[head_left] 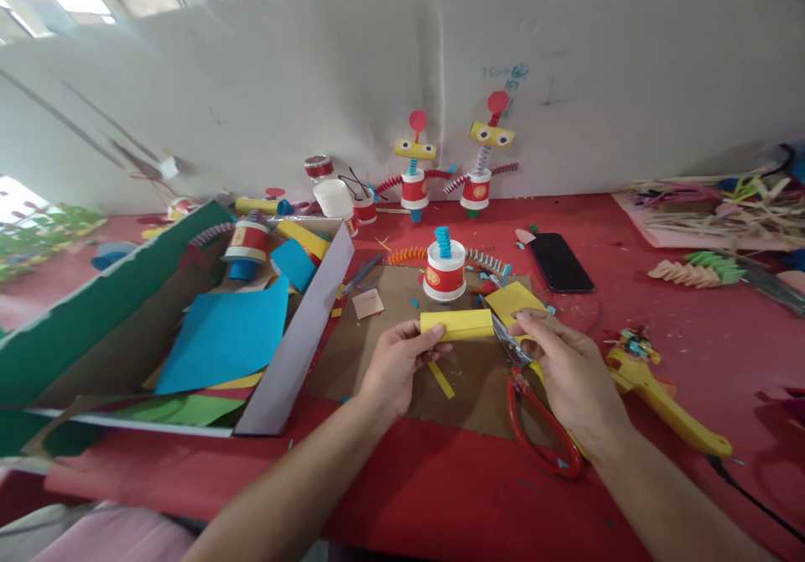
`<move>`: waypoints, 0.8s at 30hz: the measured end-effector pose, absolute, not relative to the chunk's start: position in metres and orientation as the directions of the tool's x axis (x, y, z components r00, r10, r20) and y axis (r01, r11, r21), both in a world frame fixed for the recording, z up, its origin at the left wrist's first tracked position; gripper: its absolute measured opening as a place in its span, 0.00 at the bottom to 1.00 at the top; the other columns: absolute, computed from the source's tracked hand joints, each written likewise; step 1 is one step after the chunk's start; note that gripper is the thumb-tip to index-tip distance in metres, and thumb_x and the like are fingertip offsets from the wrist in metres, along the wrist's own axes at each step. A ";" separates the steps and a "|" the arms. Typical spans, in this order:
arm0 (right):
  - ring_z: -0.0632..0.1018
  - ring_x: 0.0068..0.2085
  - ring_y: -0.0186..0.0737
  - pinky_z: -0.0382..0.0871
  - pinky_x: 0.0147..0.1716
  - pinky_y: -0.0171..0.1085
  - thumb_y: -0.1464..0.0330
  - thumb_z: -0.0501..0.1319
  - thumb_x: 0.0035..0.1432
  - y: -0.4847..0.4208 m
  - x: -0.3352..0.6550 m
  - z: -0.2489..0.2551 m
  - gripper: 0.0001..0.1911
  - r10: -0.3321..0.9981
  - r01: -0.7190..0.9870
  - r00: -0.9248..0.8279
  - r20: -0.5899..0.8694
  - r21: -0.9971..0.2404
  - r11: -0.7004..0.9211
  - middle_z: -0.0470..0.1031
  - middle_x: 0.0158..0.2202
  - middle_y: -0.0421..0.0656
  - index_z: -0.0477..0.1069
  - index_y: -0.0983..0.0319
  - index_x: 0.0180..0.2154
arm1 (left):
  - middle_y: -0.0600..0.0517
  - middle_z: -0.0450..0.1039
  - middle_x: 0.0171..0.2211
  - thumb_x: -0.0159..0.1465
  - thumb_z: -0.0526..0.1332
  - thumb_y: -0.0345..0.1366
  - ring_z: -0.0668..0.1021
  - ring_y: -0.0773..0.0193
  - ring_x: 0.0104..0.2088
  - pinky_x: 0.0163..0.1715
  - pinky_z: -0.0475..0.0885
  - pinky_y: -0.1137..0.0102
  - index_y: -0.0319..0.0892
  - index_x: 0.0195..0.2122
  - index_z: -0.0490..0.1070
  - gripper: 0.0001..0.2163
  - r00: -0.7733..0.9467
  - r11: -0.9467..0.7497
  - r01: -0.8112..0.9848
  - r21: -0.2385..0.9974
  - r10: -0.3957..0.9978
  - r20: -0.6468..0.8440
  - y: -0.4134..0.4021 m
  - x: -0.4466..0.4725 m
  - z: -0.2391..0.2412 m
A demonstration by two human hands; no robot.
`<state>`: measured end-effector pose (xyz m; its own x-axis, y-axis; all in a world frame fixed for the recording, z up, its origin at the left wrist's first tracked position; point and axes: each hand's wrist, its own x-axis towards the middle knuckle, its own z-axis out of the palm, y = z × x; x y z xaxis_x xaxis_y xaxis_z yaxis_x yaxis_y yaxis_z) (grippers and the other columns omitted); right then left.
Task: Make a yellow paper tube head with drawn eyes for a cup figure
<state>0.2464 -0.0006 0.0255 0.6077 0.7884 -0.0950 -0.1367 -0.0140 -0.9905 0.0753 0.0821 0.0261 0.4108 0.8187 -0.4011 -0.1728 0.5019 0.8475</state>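
My left hand (402, 361) is closed around one end of a rolled yellow paper tube (462, 325), its thumb pressed on the front. To the right, my right hand (569, 369) has its fingers pinched together just beyond the tube's other end; what they hold, if anything, I cannot make out. Red-handled scissors (516, 390) lie beneath that hand, blades toward the tube. A yellow paper sheet (514, 302) is just behind its fingertips. Behind the tube stands a red-and-white paper cup figure (445, 277) with a blue folded neck and folded paper arms.
A cardboard box (295, 327) of coloured paper stands at left. Two finished-looking cup figures, one here (413, 189), stand by the white partition (566, 59). A phone (559, 262) and a yellow glue gun (667, 398) lie at right. A cardboard mat (371, 352) covers the middle.
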 end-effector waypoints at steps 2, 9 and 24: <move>0.71 0.48 0.45 0.63 0.47 0.41 0.55 0.65 0.51 -0.001 0.243 0.030 0.15 0.820 -0.075 0.567 -0.077 -0.996 -0.042 0.71 0.42 0.44 0.77 0.59 0.24 | 0.52 0.75 0.24 0.47 0.73 0.40 0.75 0.72 0.25 0.27 0.65 0.78 0.37 0.27 0.76 0.12 0.404 0.499 -0.165 0.851 0.821 -0.403 0.081 0.076 0.027; 0.71 0.50 0.46 0.66 0.47 0.41 0.55 0.67 0.49 -0.002 0.229 0.023 0.14 0.923 -0.078 0.365 -0.124 -0.992 -0.102 0.68 0.50 0.45 0.80 0.57 0.32 | 0.51 0.74 0.24 0.50 0.71 0.40 0.72 0.72 0.25 0.28 0.65 0.76 0.36 0.31 0.79 0.12 0.507 0.497 -0.088 0.863 0.769 -0.391 0.071 0.082 0.027; 0.72 0.43 0.42 0.67 0.40 0.38 0.58 0.69 0.44 -0.002 0.227 0.019 0.12 0.896 -0.193 0.421 -0.139 -0.979 -0.062 0.68 0.47 0.45 0.78 0.60 0.26 | 0.51 0.73 0.27 0.52 0.69 0.36 0.71 0.72 0.27 0.29 0.66 0.75 0.37 0.31 0.79 0.08 0.546 0.412 -0.063 0.909 0.777 -0.314 0.065 0.086 0.026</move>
<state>0.2266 -0.0024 0.0186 0.4207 0.8964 -0.1393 -0.1930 -0.0616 -0.9793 0.0855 0.0651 0.0262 0.5464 0.7766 -0.3137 -0.0635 0.4119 0.9090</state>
